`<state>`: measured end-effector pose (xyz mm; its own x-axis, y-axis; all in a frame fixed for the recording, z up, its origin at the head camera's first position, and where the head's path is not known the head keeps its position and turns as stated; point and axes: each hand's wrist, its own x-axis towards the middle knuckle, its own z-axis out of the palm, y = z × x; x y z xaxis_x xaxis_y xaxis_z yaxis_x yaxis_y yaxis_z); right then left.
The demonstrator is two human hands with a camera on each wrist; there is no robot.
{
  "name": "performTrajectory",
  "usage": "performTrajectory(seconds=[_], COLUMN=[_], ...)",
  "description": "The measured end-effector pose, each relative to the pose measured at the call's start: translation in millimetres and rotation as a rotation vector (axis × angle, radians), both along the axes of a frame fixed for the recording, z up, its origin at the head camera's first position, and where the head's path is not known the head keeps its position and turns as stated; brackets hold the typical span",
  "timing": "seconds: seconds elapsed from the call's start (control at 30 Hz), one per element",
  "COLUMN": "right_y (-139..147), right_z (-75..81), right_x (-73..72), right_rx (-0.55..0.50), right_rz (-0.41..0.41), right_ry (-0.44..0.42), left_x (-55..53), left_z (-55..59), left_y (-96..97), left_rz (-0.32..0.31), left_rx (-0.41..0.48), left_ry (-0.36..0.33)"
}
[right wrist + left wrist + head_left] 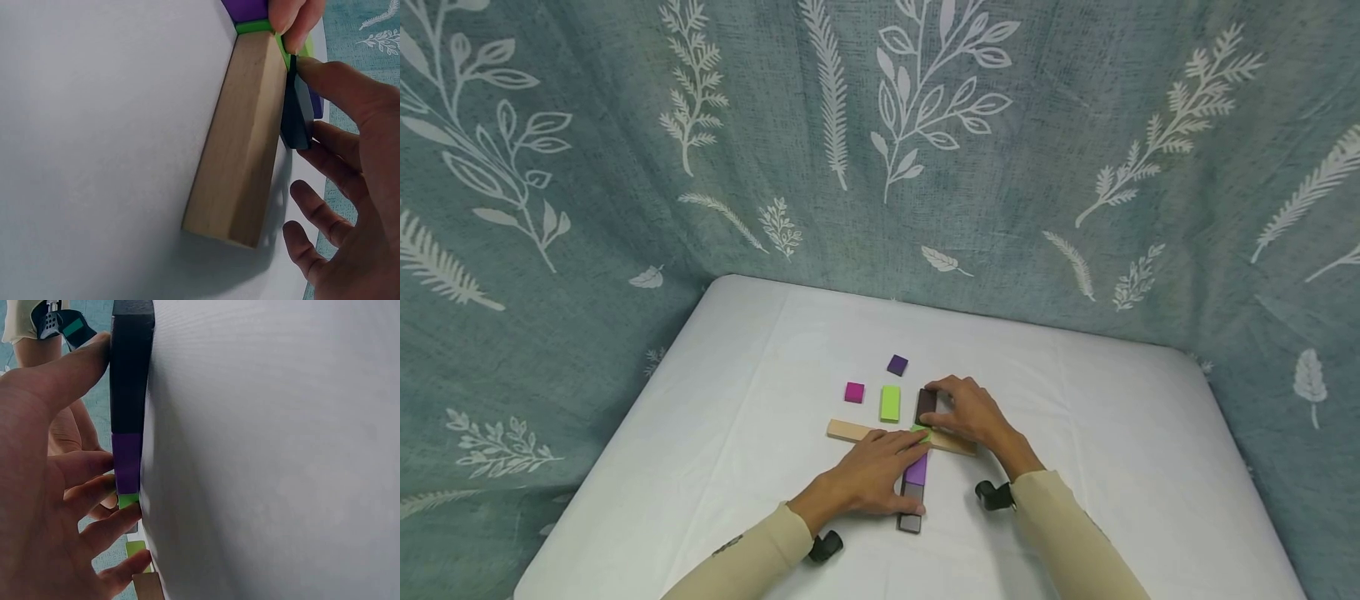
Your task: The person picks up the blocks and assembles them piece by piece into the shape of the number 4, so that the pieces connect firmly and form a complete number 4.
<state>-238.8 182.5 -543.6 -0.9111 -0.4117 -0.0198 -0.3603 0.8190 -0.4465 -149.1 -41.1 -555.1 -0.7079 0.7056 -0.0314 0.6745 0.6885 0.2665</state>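
My right hand (973, 412) pinches a black rectangular block (926, 406) between thumb and fingers, at the far end of a row of blocks. In the right wrist view this black block (297, 112) stands against a green block (253, 26) beside a plain wooden bar (234, 137). My left hand (880, 471) lies along the row with fingers spread. Its thumb touches the dark grey block (131, 375); other fingertips reach the purple block (127, 462) and the green one. Wooden bars (847, 430) stick out on both sides, forming a cross. The left hand partly hides the middle.
Beyond the cross lie a light green block (890, 403), a magenta cube (854, 392) and a dark purple cube (897, 365). A white cloth covers the table (760, 367). A patterned teal curtain (850, 225) hangs behind and at the sides.
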Motion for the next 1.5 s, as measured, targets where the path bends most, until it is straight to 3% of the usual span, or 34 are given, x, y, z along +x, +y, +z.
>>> performTrajectory(seconds=[1.5], right_y=[-3.4], right_z=[-0.5], right_x=[5.6], right_rx=[-0.007], right_rz=[0.0], right_ry=[0.003], left_x=[-0.5], left_z=[-1.9], left_y=[0.2], left_rz=[0.003], left_rx=[-0.001], left_ry=[-0.003])
